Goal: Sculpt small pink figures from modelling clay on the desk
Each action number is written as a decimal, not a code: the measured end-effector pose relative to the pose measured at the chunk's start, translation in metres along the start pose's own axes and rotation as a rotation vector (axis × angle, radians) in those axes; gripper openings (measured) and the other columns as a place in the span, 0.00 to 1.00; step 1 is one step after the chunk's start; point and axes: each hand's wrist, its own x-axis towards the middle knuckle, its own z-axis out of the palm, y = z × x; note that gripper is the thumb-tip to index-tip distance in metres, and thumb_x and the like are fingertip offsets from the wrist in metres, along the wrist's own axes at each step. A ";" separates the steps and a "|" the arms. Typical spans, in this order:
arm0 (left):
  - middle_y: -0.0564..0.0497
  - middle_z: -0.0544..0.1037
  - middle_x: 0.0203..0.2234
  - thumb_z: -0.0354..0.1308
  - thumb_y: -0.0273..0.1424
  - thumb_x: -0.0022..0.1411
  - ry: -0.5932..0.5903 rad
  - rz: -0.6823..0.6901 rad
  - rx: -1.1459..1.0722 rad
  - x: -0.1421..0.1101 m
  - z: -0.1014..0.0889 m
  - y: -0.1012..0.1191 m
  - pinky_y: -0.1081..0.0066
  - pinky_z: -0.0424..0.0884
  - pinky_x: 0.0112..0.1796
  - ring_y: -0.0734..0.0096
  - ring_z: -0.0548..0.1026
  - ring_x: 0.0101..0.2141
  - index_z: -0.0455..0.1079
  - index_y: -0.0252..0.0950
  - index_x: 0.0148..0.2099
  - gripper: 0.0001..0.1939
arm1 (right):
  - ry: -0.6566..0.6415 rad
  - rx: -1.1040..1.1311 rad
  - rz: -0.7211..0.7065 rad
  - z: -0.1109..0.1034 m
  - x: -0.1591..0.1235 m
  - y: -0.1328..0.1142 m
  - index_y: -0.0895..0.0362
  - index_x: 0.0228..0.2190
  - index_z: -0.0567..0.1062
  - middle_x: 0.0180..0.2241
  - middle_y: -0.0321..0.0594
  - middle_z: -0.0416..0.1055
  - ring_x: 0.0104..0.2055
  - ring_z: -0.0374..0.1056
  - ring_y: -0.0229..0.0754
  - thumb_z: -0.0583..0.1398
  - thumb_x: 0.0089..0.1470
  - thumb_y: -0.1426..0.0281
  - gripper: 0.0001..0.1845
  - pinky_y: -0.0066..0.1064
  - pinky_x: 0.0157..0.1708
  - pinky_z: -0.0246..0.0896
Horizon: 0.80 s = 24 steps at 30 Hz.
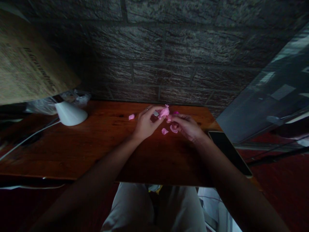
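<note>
Between the thumb and fingers of my left hand is a pink flower, held above the wooden table. My right hand meets it from the right, its thumb and fingertips pinched on a pink petal at the flower's lower edge. Whether that petal is still joined to the flower, I cannot tell. Loose pink petals lie on the wood: one petal below the hands, another petal beside my right fingers, and a petal left of my left hand.
A lamp with a white base and a brown printed shade stands at the left, its white cord trailing over the table. On the right edge lies a dark tablet-like device. A brick wall rises behind the table.
</note>
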 end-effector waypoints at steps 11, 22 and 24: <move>0.49 0.82 0.40 0.65 0.29 0.62 0.010 -0.086 -0.017 0.001 -0.001 -0.001 0.68 0.77 0.39 0.69 0.80 0.38 0.74 0.39 0.46 0.10 | 0.014 -0.100 -0.085 0.000 -0.004 -0.005 0.53 0.34 0.84 0.28 0.38 0.77 0.23 0.61 0.33 0.74 0.43 0.63 0.14 0.28 0.19 0.53; 0.50 0.83 0.39 0.65 0.29 0.61 0.046 -0.168 -0.070 0.003 0.000 -0.001 0.72 0.76 0.35 0.72 0.80 0.36 0.74 0.37 0.45 0.09 | 0.002 -0.190 -0.197 0.001 -0.003 -0.003 0.51 0.33 0.84 0.28 0.35 0.76 0.21 0.59 0.32 0.72 0.46 0.62 0.11 0.28 0.19 0.52; 0.50 0.83 0.38 0.65 0.28 0.61 0.041 -0.158 -0.060 0.003 0.000 -0.001 0.73 0.76 0.34 0.72 0.80 0.36 0.74 0.37 0.45 0.09 | 0.012 -0.202 -0.192 0.001 -0.003 -0.003 0.51 0.33 0.84 0.28 0.35 0.76 0.21 0.60 0.33 0.72 0.47 0.62 0.10 0.28 0.19 0.53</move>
